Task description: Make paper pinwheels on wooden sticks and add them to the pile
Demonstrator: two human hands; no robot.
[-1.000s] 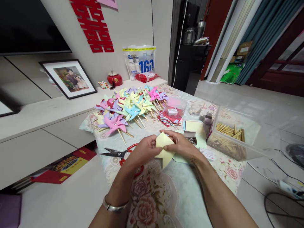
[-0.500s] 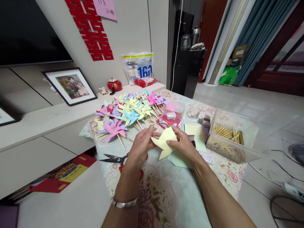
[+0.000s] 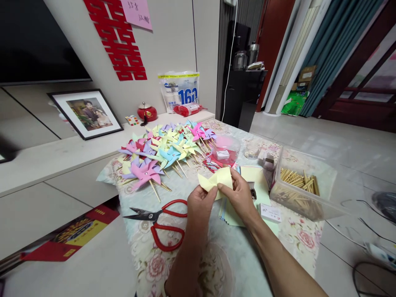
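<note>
A pale yellow paper piece [image 3: 216,180], cut and partly folded, is pinched between my left hand [image 3: 200,204] and my right hand [image 3: 238,196] above the table's middle. Both hands grip it from below, fingertips meeting at its centre. Under my right hand lies a stack of yellow and green paper squares [image 3: 230,212]. A heap of finished paper pinwheels [image 3: 163,148] on wooden sticks lies beyond, at the far left of the table.
Red-handled scissors [image 3: 161,220] lie left of my hands on the floral tablecloth [image 3: 216,255]. A clear box of wooden sticks [image 3: 298,185] stands at the right. A pink-tinted clear bowl [image 3: 227,149] sits behind the paper. A white low cabinet [image 3: 46,165] runs along the left.
My hands have drawn closer together on the yellow paper and folded its flaps toward the centre. The camera view has shifted, so the scissors show fully.
</note>
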